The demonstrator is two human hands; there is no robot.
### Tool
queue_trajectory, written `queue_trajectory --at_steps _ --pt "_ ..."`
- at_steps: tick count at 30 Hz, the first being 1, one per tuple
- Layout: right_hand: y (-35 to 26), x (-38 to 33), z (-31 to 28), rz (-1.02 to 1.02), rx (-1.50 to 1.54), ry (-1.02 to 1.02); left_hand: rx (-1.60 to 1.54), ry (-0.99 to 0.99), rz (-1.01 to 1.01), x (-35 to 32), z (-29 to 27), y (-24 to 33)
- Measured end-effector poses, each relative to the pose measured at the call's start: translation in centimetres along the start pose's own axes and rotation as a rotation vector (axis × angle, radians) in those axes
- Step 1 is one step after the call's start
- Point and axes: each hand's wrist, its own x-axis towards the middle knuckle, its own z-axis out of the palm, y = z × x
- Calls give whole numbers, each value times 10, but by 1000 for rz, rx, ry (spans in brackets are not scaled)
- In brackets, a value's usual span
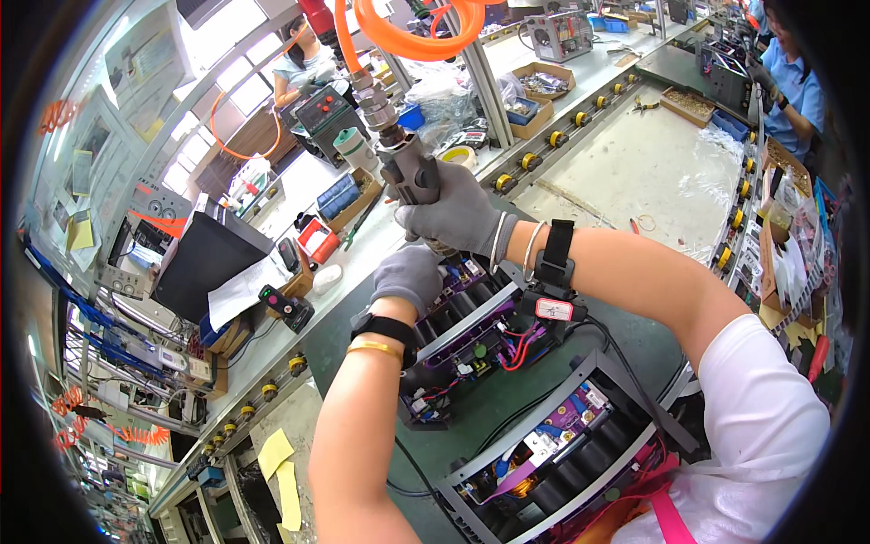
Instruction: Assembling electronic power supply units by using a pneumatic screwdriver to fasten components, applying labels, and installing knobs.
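My right hand [460, 210], in a grey glove, is wrapped round the body of an air screwdriver [410, 174], held upright under an orange hose [421, 41]. Below it, my gloved left hand [408, 276] is curled at the far side of an electronic unit [471, 317], close to the tool's lower end. Its fingertips and the tool's tip are hidden. Purple circuit boards, black cylinders and red wires show in the unit's metal frame. A second, similar unit [553, 444] lies nearer to me. Both rest on a dark green board [616, 349].
Rails with yellow rollers [529, 161] run along the line. On the left bench stand a black monitor [213, 258], a red box [317, 240] and a box of blue parts [340, 199]. Yellow paper [279, 453] lies lower left. A co-worker in blue [793, 86] stands far right.
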Motion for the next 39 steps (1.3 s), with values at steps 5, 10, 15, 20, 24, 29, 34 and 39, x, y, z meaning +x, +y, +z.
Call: queue_trajectory --at_steps 5,10,15,20,24,29,34,39 --pt "5 -2 0 -34 -21 -13 121 -24 -90 0 5 -1" --pt "12 -2 2 -87 -98 13 80 -21 -149 6 10 -3" --pt "10 0 3 -178 -67 32 -1467 71 -465 -17 3 -51" --pt "-27 -1 5 -133 180 71 -2429 524 -321 -95 -6 -71" --pt "-74 -17 8 -260 400 73 -2069 478 14 -139 2 -32" --pt "-116 -49 11 -295 641 55 -2149 234 -180 -157 0 3" --pt "-129 -70 16 -303 725 -26 -2348 175 -248 -157 -5 25" --pt "-128 -75 20 -271 707 -13 -2483 82 -128 -156 -8 36"
